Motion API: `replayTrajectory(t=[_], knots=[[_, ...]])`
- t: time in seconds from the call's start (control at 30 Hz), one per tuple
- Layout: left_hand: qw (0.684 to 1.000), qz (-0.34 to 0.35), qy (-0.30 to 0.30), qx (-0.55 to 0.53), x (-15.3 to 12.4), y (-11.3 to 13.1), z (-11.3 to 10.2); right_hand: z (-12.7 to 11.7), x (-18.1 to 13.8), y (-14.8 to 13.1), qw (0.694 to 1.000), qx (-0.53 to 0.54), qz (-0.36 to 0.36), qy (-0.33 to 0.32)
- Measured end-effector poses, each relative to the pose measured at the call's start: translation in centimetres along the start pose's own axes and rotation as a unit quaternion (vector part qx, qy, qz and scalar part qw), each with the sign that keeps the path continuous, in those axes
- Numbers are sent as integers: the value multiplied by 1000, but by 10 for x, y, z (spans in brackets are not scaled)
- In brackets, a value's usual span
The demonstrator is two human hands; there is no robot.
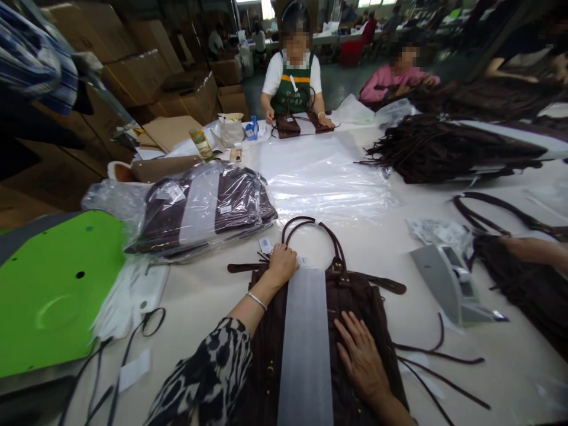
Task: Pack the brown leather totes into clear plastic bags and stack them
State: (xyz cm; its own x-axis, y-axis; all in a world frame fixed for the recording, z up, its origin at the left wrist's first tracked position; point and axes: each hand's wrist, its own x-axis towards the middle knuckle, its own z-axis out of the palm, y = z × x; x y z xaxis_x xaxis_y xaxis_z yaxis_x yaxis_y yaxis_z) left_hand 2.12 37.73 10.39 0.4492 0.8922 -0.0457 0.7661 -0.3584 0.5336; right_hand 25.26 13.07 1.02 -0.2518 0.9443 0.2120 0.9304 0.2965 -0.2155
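Observation:
A dark brown handbag [355, 307] lies flat on the white table [204, 296] in front of me, its round handles [310, 228] pointing away. A long white foam strip [306, 337] runs down the bag's middle. My left hand [281, 264] is closed in a pinch at the strip's far end, by a small white tag [265, 244] near the handles. My right hand [361, 358] lies flat with its fingers stretched out on the bag, just right of the strip. Thin brown straps [426, 355] trail off the bag to the right.
A stack of bagged brown handbags [204, 207] sits at the left, beside a green plastic board [53, 290]. Clear plastic sheet [319, 171] covers the middle. Piles of brown straps [435, 148] lie far right. Another person's arm [532, 248] rests on a bag at right; two people sit opposite.

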Motion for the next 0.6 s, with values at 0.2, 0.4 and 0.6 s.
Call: replayTrajectory(t=[0.2, 0.4, 0.6], knots=[[997, -49, 15, -60, 10, -14, -4, 0, 1, 0, 1000, -13, -5, 14], [986, -41, 34, -155, -45, -31, -30, -1, 1, 0, 999, -24, -15, 20], [990, -20, 60, -129, -130, -51, -24, 1, 0, 2, 999, -13, -22, 23]])
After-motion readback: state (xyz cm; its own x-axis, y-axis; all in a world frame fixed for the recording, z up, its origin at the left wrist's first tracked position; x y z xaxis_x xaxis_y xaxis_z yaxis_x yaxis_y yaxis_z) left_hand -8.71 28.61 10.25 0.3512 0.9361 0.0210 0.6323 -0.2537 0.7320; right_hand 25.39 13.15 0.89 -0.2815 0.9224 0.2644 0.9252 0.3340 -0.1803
